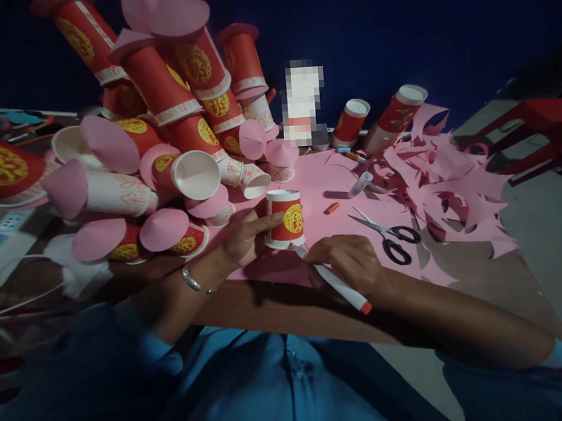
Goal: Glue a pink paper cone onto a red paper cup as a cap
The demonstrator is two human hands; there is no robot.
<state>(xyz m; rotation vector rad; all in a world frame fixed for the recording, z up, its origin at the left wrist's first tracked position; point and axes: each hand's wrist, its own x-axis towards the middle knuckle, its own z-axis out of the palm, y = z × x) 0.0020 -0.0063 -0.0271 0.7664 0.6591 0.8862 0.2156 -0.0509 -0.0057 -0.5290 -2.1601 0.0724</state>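
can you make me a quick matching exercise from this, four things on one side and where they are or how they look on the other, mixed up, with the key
Things
1. scissors
2. white marker with a red end
3. red and white cup with a yellow emblem, at the middle
4. pink paper scraps

Places and states
A. in the left hand
B. in a jumbled heap
C. blades open, handles black
D. in the right hand

Right pairs: 1-C, 2-D, 3-A, 4-B

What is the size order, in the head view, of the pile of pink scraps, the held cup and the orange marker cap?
Largest to smallest:
Pile of pink scraps
Held cup
Orange marker cap
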